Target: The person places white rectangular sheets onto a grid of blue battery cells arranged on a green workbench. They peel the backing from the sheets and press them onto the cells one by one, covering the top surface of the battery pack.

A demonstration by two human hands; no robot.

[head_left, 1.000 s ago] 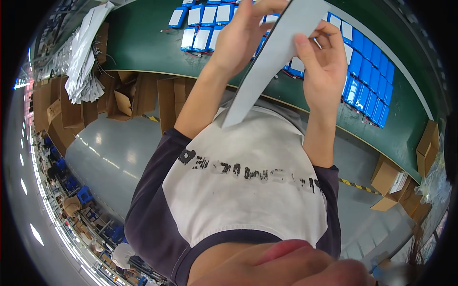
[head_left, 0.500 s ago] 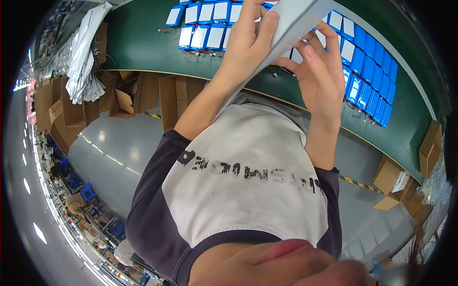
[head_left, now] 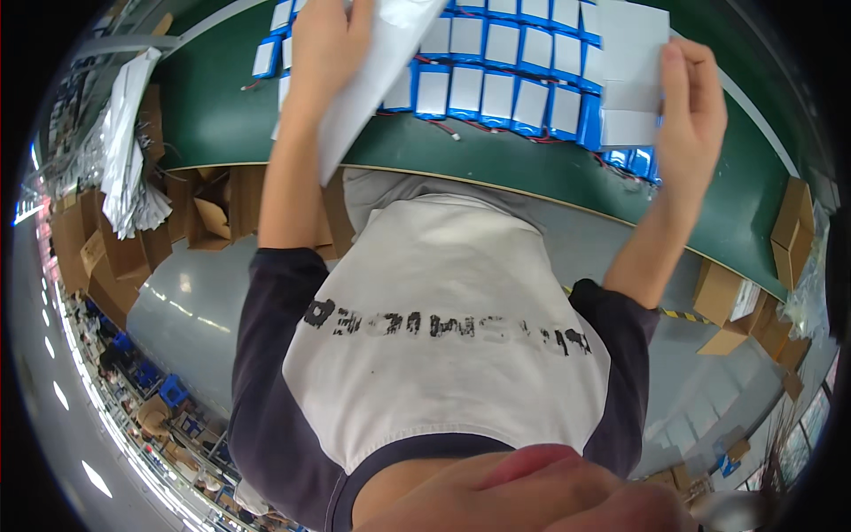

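My left hand point(head_left: 328, 58) grips a stack of white sheets point(head_left: 377, 84), which hangs at a slant over the table's near edge. My right hand point(head_left: 696, 106) pinches the right edge of a smaller white sheet point(head_left: 634, 66) marked by faint cross lines. That sheet lies over or just above some of the blue battery packs point(head_left: 589, 124); I cannot tell whether it touches them. Rows of these packs cover the green table, most with a white rectangle on top. Thin red and dark wires with small white connectors point(head_left: 456, 136) stick out of their near ends.
The green table point(head_left: 523, 168) curves across in front of me. White sheets and clear plastic point(head_left: 133, 151) hang at its left end. Open cardboard boxes point(head_left: 213, 213) stand below on the left, and more boxes point(head_left: 718, 293) at the right end.
My hands have moved apart. My left hand has carried the sheet stack to the left, and my right hand, empty-looking before, has moved right and now holds a separate white sheet above the packs.
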